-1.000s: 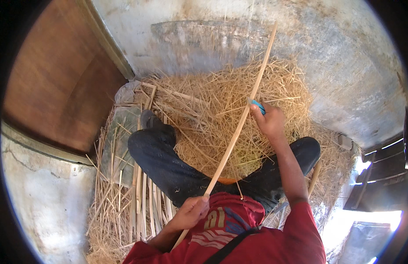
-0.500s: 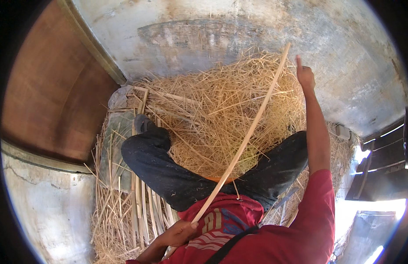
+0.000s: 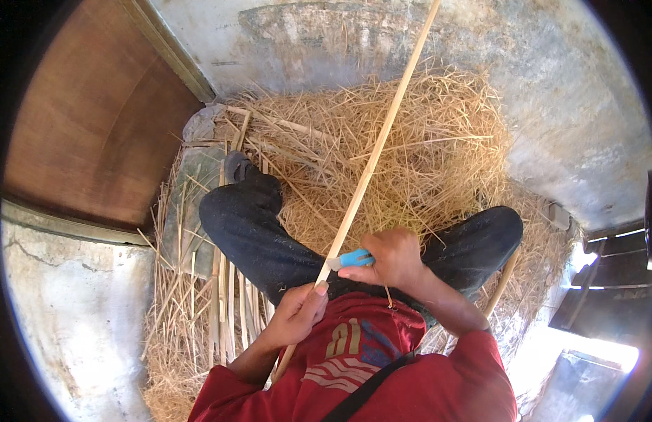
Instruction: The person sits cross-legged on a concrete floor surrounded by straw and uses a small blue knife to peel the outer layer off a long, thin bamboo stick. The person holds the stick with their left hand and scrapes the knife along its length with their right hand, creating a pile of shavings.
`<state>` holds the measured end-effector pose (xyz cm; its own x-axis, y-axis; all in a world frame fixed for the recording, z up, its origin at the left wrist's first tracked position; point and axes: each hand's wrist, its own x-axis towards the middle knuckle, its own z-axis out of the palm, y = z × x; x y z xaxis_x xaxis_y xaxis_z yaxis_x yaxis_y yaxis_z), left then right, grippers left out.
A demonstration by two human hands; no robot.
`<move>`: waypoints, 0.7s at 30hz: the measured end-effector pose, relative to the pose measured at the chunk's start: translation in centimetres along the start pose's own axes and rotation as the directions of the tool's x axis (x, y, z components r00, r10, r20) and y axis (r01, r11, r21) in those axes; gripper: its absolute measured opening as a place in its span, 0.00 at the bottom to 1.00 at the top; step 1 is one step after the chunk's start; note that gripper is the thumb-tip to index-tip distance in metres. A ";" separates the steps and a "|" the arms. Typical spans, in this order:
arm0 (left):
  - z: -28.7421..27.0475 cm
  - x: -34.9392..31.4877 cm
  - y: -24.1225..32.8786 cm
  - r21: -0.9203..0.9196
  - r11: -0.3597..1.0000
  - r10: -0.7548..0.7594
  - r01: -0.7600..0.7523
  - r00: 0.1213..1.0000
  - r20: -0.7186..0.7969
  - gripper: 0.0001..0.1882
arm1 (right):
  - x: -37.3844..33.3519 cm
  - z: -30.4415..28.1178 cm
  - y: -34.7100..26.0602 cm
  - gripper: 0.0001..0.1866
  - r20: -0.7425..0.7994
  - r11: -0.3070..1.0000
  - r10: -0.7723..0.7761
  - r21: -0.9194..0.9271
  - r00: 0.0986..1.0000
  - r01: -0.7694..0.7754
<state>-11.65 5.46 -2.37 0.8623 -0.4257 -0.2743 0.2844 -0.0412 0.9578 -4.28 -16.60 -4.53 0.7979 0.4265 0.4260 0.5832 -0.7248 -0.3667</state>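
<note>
A long pale bamboo-like strip [image 3: 377,151] runs slantwise from my lap up toward the far wall. My left hand [image 3: 298,313] is closed around its lower part, thumb along the strip, and the near end passes back beside my red shirt. In my right hand [image 3: 394,259] is a blue utility knife [image 3: 356,259], gripped in a fist. The knife's blade rests against the strip just above my left thumb. My legs are folded on both sides, in dark trousers.
A heap of straw-like shavings [image 3: 424,133] lies ahead between my knees and the wall [image 3: 551,91]. Several loose strips [image 3: 231,309] lie at my left, near a flat stone slab [image 3: 196,183]. A brown panel [image 3: 94,126] stands at the far left.
My right hand has come back from beyond the strip's far end to just above my left hand. The blue knife now shows. My left hand and the strip have moved slightly forward.
</note>
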 end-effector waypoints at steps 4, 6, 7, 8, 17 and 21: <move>0.0 0.3 0.0 -0.051 0.999 0.015 -0.018 0.998 -0.066 0.21 | 2.0 0.3 0.5 0.34 -0.126 0.994 -0.086 -0.077 0.988 0.076; 0.0 0.2 0.3 -0.072 0.997 0.026 -0.030 0.998 -0.061 0.21 | 3.1 0.2 1.0 0.34 -0.156 0.988 -0.111 -0.128 0.981 0.091; -0.1 0.1 0.4 -0.082 0.996 0.031 -0.035 0.998 -0.058 0.21 | 3.7 0.0 1.7 0.34 -0.159 0.985 -0.081 -0.164 0.984 0.055; -0.1 0.0 0.1 -0.093 0.995 0.020 -0.026 0.998 -0.065 0.21 | 4.3 0.0 2.5 0.34 -0.158 0.981 -0.050 -0.192 0.986 0.019; 0.3 -1.9 -0.2 -0.027 0.998 -0.059 0.060 0.998 0.019 0.20 | 5.6 0.0 13.9 0.34 -0.287 0.758 0.515 -0.285 0.807 -0.586; -0.6 -2.4 -0.6 -0.043 0.998 -0.043 0.041 0.997 -0.061 0.20 | 5.6 -6.3 13.1 0.33 -0.284 0.750 0.638 0.017 0.716 -0.662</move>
<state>-13.61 7.03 -2.33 0.8733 -0.3672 -0.3203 0.3370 -0.0196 0.9413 6.88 -27.15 -1.74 0.9001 -0.3107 0.3053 -0.0879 -0.8161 -0.5712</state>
